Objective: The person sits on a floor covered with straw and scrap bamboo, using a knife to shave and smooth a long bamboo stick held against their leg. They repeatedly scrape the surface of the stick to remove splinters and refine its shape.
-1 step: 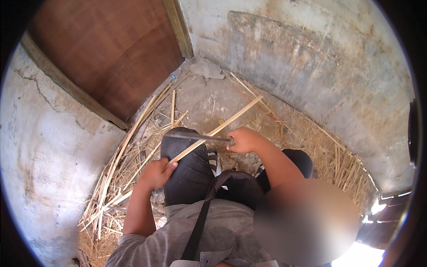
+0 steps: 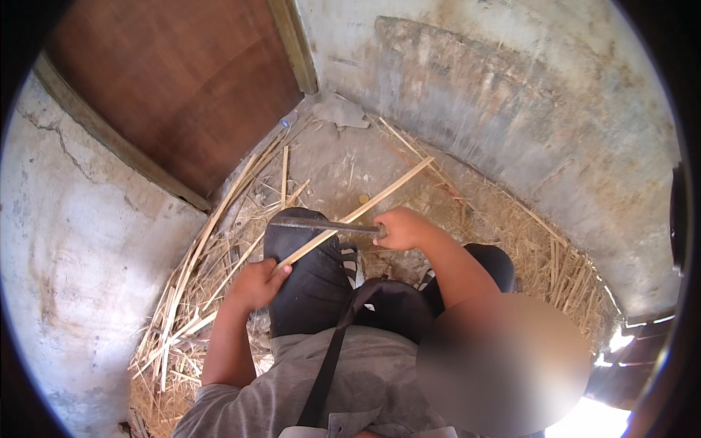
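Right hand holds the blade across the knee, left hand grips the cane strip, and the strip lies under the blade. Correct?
Not quite. In the head view the cane strip lies over the blade, crossing on top of it, not under. The rest holds: the right hand holds the blade across the knee, and the left hand grips the strip's near end.

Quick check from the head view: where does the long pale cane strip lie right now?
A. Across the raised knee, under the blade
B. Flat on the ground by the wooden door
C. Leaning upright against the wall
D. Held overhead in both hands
A: the cane strip runs slantwise over the dark-trousered knee, its near end in the left hand, while the right hand holds the blade across it.
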Tool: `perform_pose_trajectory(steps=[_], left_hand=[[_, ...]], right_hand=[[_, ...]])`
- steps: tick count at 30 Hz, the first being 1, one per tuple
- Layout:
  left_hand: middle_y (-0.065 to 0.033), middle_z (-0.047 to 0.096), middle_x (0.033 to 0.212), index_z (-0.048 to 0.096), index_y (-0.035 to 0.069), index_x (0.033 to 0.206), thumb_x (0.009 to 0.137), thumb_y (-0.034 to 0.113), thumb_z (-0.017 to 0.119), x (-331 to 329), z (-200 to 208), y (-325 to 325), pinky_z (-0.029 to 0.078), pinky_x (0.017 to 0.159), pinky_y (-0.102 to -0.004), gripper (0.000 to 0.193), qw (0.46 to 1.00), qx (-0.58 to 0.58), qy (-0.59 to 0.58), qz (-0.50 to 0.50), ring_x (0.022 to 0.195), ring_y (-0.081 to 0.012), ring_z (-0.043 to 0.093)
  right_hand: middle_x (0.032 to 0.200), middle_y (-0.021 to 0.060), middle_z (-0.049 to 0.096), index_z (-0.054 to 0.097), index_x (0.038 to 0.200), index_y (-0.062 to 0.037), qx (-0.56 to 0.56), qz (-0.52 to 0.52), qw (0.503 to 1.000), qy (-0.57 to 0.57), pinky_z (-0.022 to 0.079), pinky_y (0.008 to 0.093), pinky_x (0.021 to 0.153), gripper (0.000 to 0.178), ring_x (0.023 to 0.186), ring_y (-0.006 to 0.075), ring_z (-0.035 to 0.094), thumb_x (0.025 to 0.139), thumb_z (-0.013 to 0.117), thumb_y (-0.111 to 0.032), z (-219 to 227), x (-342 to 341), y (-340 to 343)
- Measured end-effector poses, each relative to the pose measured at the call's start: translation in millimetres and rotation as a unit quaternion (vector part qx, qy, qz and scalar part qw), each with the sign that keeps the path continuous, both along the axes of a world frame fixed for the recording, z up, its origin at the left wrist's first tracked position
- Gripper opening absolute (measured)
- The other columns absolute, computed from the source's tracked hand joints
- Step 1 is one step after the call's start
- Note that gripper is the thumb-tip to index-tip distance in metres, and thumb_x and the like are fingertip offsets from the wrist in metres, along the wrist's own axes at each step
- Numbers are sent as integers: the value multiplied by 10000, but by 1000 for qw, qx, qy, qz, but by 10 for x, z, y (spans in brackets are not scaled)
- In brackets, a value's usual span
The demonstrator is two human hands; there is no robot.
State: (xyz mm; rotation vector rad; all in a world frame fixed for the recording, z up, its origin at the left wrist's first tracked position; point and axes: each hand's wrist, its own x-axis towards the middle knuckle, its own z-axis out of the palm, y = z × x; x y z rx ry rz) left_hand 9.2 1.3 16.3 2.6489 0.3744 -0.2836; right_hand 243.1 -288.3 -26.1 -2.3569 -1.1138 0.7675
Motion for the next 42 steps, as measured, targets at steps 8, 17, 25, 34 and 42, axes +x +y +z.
perform_pose_trajectory(steps=[8, 17, 25, 34, 42], left_hand=[[-264, 655, 777, 630, -13, 852, 1000, 555, 554, 66, -16, 4, 496, 732, -511, 592, 1000, -8, 4, 12, 796, -464, 650], [-250, 649, 827, 629, -11, 866, 1011, 526, 558, 44, -94, 76, 491, 734, -479, 560, 999, -29, 17, 12, 793, -423, 643], [-273, 653, 798, 624, -20, 882, 1010, 544, 543, 71, -43, 6, 499, 754, -502, 584, 999, -28, -1, 16, 809, -465, 648], [-256, 643, 793, 634, -11, 870, 1019, 510, 543, -65, 30, -26, 483, 723, -501, 550, 1000, -13, 28, -7, 787, -441, 639], [-266, 653, 785, 632, -14, 863, 1024, 554, 510, -18, -61, 26, 497, 734, -511, 603, 998, -68, 14, 4, 805, -470, 651]], right_hand=[[1216, 289, 673, 663, 1249, 48, 59, -239, 969, 24, 509, 458, 989, 681, 1152, 421, 644, 781, 798, -427, -448, 436, -312], [1124, 281, 686, 686, 1204, 18, 16, -16, 1000, 4, 516, 462, 948, 617, 1096, 422, 654, 797, 791, -434, -180, 57, 14], [1307, 281, 627, 626, 1301, 56, 28, -253, 964, 82, 497, 456, 996, 708, 1207, 407, 616, 814, 785, -433, -387, 463, -342], [1143, 268, 697, 669, 1214, 43, -22, 33, 999, -12, 517, 448, 940, 639, 1091, 400, 671, 803, 788, -432, -124, 39, -20], [1138, 259, 696, 691, 1210, 1, 55, -131, 990, 1, 519, 459, 948, 596, 1096, 415, 659, 791, 786, -413, -330, 266, -201]])
